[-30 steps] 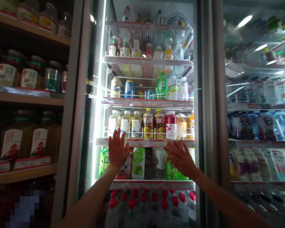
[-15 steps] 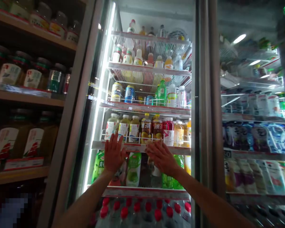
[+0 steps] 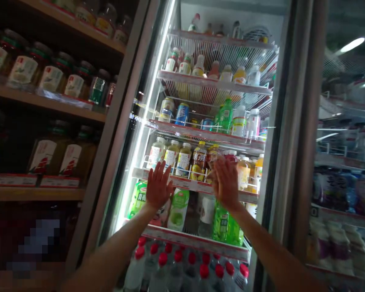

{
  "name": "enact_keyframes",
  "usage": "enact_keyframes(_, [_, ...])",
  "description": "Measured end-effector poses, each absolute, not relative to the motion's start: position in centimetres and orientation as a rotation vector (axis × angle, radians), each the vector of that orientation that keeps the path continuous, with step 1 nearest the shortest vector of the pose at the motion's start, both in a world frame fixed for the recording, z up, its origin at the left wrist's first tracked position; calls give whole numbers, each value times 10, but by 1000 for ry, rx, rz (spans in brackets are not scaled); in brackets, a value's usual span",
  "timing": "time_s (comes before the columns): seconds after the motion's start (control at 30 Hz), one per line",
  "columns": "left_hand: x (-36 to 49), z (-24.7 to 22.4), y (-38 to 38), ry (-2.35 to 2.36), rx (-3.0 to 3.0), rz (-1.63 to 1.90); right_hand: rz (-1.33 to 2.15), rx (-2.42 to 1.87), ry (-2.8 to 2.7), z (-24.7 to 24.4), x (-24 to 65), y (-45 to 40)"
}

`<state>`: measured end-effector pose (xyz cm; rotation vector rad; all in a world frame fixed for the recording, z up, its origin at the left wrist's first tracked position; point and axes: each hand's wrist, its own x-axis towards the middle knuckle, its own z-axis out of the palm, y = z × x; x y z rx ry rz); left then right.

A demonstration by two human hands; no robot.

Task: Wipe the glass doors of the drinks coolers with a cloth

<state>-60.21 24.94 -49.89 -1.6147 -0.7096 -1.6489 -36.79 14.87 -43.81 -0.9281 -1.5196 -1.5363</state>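
Both arms reach forward to the glass door (image 3: 284, 101) of a lit drinks fridge. My left hand (image 3: 158, 186) rests flat against the glass, fingers spread and holding nothing. Level with it on the right, my right hand (image 3: 226, 182) presses a crumpled light beige cloth (image 3: 211, 173) to the pane, slightly blurred. Most of the cloth is hidden under the palm and fingers. Behind the glass, between the hands, brown iced-tea bottles with yellow caps (image 3: 198, 162) stand on a wire-fronted shelf. Green bottles (image 3: 222, 223) are seen behind my right wrist.
Wooden shelves (image 3: 48, 194) with jars and large bottles (image 3: 42, 156) run along the left. Another fridge door with drinks (image 3: 337, 186) is on the right. Red-capped bottles (image 3: 162, 259) fill the bottom of the fridge. A strip light (image 3: 158, 69) glows inside its left edge.
My view has turned and tilted, so the fridge appears further right. My right hand, with the cloth, has moved up and its fingers now point more upward. My left hand stays flat on the glass.
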Motion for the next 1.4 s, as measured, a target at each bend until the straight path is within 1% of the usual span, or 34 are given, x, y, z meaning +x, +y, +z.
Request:
enact_keyframes(0.07, [-602, -499, 249, -708, -1602, -1646, -1554, -939, -1735, -441, -377, 149])
enact_keyframes(0.13, [-602, -499, 248, -704, -1591, -1642, -1589, -981, -1728, -428, -365, 144])
enact_keyframes(0.2, [-601, -499, 247, -700, -1585, -1644, -1602, -1040, -1457, -406, -339, 137])
enact_keyframes(0.27, [-601, -498, 247, -700, -1587, -1646, -1539, -1043, -1112, -385, -315, 134])
enact_keyframes(0.33, [-601, -499, 248, -699, -1589, -1649, -1483, -1036, -975, -378, -308, 137])
enact_keyframes(0.4, [-603, -500, 248, -691, -1590, -1648, -1481, -1023, -1082, -387, -323, 144])
enact_keyframes(0.47, [-604, -499, 246, -677, -1601, -1653, -1480, -992, -1328, -404, -352, 151])
enact_keyframes(0.57, [-596, -492, 232, -649, -1642, -1758, -1398, -921, -1619, -427, -393, 159])
enact_keyframes(0.7, [-559, -474, 204, -467, -1789, -1836, -1238, -776, -1780, -430, -402, 157])
enact_keyframes(0.77, [-533, -465, 193, -337, -1881, -1808, -1160, -715, -1762, -425, -388, 152])
enact_keyframes(0.83, [-508, -457, 185, -300, -1916, -1782, -1141, -728, -1610, -418, -370, 146])
enact_keyframes(0.93, [-474, -444, 175, -437, -1809, -1752, -1269, -878, -1333, -408, -343, 139])
enact_keyframes(1.03, [-455, -428, 169, -582, -1713, -1772, -1414, -1033, -1224, -404, -327, 135])
enact_keyframes(1.1, [-463, -417, 173, -631, -1691, -1738, -1437, -1099, -1209, -402, -322, 132])
enact_keyframes(1.2, [-512, -402, 196, -683, -1643, -1717, -1439, -1174, -1229, -398, -314, 125])
enact_keyframes(1.33, [-597, -395, 235, -854, -1421, -1902, -1407, -1265, -1122, -392, -300, 117])
enact_keyframes(1.4, [-607, -401, 243, -821, -1343, -1924, -1391, -1287, -1098, -391, -297, 115])
